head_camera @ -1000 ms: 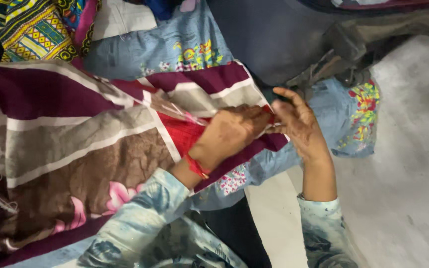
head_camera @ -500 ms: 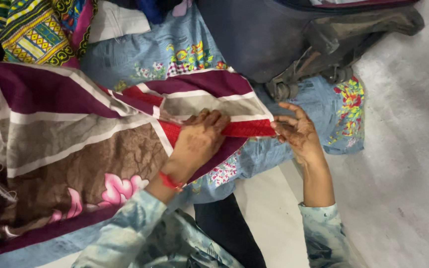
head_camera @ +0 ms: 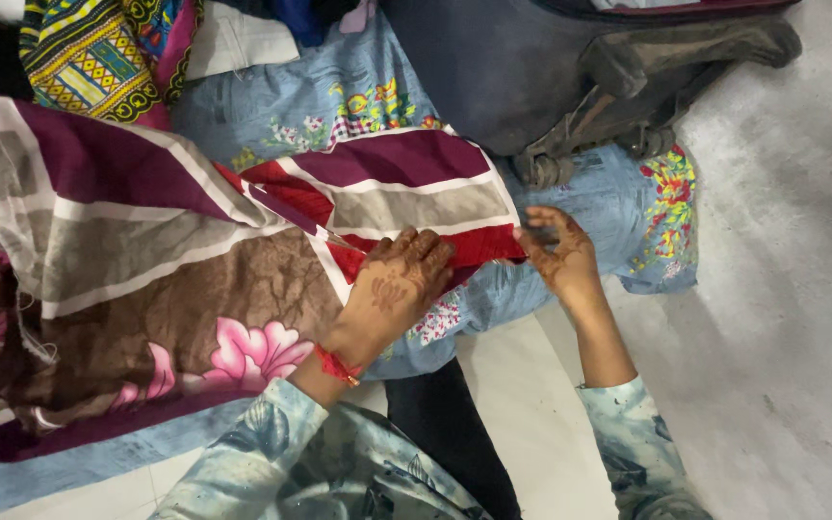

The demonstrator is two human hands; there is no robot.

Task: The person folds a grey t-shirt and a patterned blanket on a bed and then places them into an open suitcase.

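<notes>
1. The left hand (head_camera: 399, 289) lies palm down on the striped cloth (head_camera: 146, 250), fingers together and nearly flat, pressing on a red band (head_camera: 479, 246) at the cloth's edge. A red thread bracelet (head_camera: 337, 366) sits on that wrist.
2. The right hand (head_camera: 559, 258) is at about 3 o'clock from the left hand, just beside it. Its fingers are curled and pinch the end corner of the red band; the thumb side is partly hidden, so how tight the grip is cannot be told.
3. The striped cloth, in maroon, grey, white and brown with pink flowers (head_camera: 252, 351), spreads from the hands toward 9 o'clock and fills the left half of the view. Its red band runs between the two hands.
4. Under it lies a light blue floral fabric (head_camera: 628, 207), showing at 12 o'clock above the stripes and at 3 o'clock beyond the right hand.
5. A bright geometric-print cloth (head_camera: 84, 58) in yellow, green and blue lies at 11 o'clock, touching the top edge of the view.
6. A dark grey bag (head_camera: 493, 67) with a worn strap sits at 1 o'clock, resting over the blue fabric.
7. The pale grey floor (head_camera: 792, 318) shows at 4 o'clock.
8. Both sleeves (head_camera: 262, 453) are pale blue with a dark floral pattern, at 6 o'clock.
</notes>
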